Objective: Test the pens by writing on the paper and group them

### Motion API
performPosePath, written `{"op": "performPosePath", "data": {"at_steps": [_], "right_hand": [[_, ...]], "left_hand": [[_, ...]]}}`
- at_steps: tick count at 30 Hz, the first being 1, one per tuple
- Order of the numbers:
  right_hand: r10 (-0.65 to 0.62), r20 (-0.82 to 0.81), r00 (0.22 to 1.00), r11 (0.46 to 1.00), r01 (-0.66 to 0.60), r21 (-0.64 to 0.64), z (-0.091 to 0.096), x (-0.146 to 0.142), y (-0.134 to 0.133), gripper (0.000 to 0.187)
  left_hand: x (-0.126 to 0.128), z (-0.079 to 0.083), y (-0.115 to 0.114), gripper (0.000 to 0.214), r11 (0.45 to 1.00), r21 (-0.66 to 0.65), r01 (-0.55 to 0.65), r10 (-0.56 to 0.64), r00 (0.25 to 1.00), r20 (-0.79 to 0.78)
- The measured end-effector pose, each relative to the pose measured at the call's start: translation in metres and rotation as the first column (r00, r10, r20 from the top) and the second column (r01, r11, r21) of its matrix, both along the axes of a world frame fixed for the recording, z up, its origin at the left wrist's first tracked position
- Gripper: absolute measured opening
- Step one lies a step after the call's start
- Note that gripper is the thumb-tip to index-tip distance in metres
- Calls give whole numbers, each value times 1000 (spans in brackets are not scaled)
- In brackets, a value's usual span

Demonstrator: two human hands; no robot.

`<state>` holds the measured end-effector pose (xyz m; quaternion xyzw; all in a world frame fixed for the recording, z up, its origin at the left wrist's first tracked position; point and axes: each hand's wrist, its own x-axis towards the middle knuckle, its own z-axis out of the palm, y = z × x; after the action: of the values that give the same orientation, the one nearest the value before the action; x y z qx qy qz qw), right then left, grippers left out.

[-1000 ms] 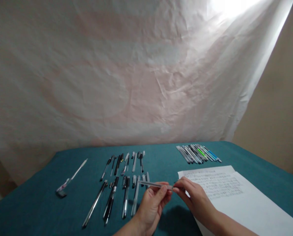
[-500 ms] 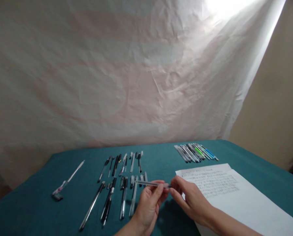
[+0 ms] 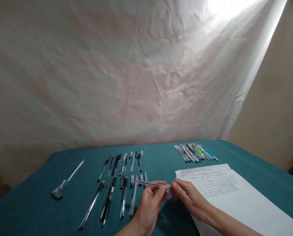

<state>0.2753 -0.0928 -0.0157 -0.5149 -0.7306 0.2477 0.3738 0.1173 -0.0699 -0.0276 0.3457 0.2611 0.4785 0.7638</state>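
Note:
Above the table's near middle, my left hand [image 3: 150, 203] is closed around a clear-barrelled pen [image 3: 148, 183], its far end pointing left. My right hand [image 3: 189, 196] pinches at the pen's dark right end, its fingertips touching or almost touching the left ones. What exactly sits between the right fingertips is too small to make out. Just left of my hands lie several loose pens and caps, among them a clear pen barrel [image 3: 133, 198], a black pen [image 3: 123, 198] and a black-and-silver pen [image 3: 108, 203]. Beneath my right wrist is a sheet of paper [image 3: 254, 209].
A row of pens [image 3: 192, 153], one bright green and some blue, lies at the back right. Handwriting covers the paper's upper part. Another row of pens [image 3: 115, 165] is at the back middle. Far left lies a white stick-like item [image 3: 74, 172] beside a crumpled wrapper [image 3: 59, 190].
My right fingers have shifted slightly and closed more tightly on the pen's right end. The left hand keeps its hold, nearly still. Nothing on the table has visibly moved.

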Motion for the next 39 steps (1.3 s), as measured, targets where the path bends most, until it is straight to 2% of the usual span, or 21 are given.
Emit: {"op": "performPosePath", "data": {"at_steps": [3, 6, 9, 13, 19, 21, 25, 27, 31, 33, 36, 39], "right_hand": [[-5, 75, 997, 991, -5, 135, 5, 4, -1, 17], [-19, 134, 991, 979, -9, 205, 1, 4, -1, 13], [-45, 152, 987, 986, 20, 163, -5, 2, 1, 25], [4, 81, 997, 999, -7, 38, -4, 3, 2, 42], [44, 133, 990, 985, -65, 158, 1, 8, 0, 17], [34, 164, 986, 985, -61, 164, -1, 7, 0, 21], [55, 156, 986, 996, -66, 68, -2, 5, 1, 39], [66, 143, 988, 995, -75, 59, -1, 6, 1, 36], [44, 184, 982, 988, -70, 137, -1, 9, 0, 22], [40, 196, 980, 990, -65, 124, -2, 8, 0, 28], [73, 155, 985, 996, -79, 36, -3, 7, 2, 42], [85, 109, 990, 996, -88, 22, -2, 8, 3, 35]], "left_hand": [[-1, 2, 0, 21, 1000, -1, -19, 19, 1000, -10], [-1, 2, -1, 20, 1000, 11, -25, 25, 999, -23], [-1, 1, -1, 20, 1000, 10, -19, 20, 999, -31], [0, 0, -1, 20, 1000, -9, -23, 23, 1000, -10], [-2, 1, -2, 18, 1000, -12, -14, 14, 1000, -4], [-2, 1, -2, 18, 1000, 1, -7, 7, 1000, -17], [-1, 0, -3, 20, 1000, -4, -12, 12, 1000, -21], [-1, 1, -3, 21, 1000, -11, -16, 16, 1000, -16], [-1, 2, -3, 19, 1000, -9, -12, 12, 1000, -23], [-1, 1, -3, 18, 1000, -2, -5, 5, 999, -32], [-1, -1, -3, 17, 1000, 1, 1, -1, 999, -39], [-1, -2, -1, 17, 1000, 2, -5, 5, 999, -39]]}}
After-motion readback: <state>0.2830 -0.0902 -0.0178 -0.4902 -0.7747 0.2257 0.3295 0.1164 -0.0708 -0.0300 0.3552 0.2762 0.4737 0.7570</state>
